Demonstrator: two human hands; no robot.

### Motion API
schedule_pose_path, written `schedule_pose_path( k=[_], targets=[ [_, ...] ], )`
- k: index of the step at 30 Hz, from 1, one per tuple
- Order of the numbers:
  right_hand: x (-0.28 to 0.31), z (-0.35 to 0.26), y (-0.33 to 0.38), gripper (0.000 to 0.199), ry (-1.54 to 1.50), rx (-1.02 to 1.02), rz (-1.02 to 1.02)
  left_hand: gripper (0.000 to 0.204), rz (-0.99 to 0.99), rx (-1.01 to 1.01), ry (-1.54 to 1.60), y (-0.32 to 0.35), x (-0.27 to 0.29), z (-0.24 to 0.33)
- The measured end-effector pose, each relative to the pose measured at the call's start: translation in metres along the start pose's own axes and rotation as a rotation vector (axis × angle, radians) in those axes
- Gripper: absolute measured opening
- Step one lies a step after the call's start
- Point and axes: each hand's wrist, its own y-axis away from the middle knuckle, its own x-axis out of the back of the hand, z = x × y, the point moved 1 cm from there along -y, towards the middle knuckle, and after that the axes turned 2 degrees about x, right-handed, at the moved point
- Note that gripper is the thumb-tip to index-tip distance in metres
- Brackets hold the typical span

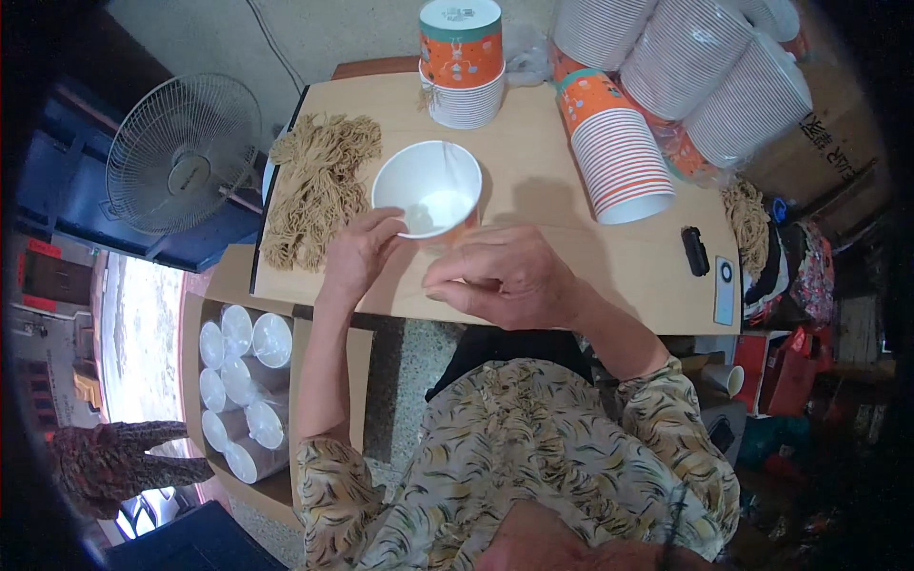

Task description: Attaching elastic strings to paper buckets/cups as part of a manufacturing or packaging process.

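A white-lined paper bucket with an orange outside is tilted on the table, its mouth toward me. My left hand grips its near left rim, thumb and fingers closed on the wall. Just in front of the bucket's near right side, my right hand is closed in a pinch; whatever its fingertips hold, if anything, is too small or hidden. A thin string-like line shows against the bucket's inner wall. Left of the bucket lies a heap of tan twisted cords.
Behind stands an upside-down bucket stack; another stack lies at the right, near wrapped stacks. A black object and a phone lie at the right edge. A carton of wrapped buckets and a fan stand left.
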Motion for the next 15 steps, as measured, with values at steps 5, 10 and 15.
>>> schedule_pose_path(
  k=[5, 10, 15],
  targets=[
    [-0.005, 0.031, 0.022, 0.006, -0.095, -0.217, 0.227, 0.014, -0.029, 0.273, 0.312, 0.006, 0.002, 0.021],
    [-0.004, 0.042, 0.024, 0.009, -0.006, -0.216, 0.417, 0.015, -0.055, 0.413, 0.631, 0.007, 0.005, 0.029],
    [-0.007, 0.039, 0.030, 0.010, -0.073, -0.348, 0.393, 0.017, -0.064, 0.525, 0.796, 0.008, 0.003, 0.032]
  ],
)
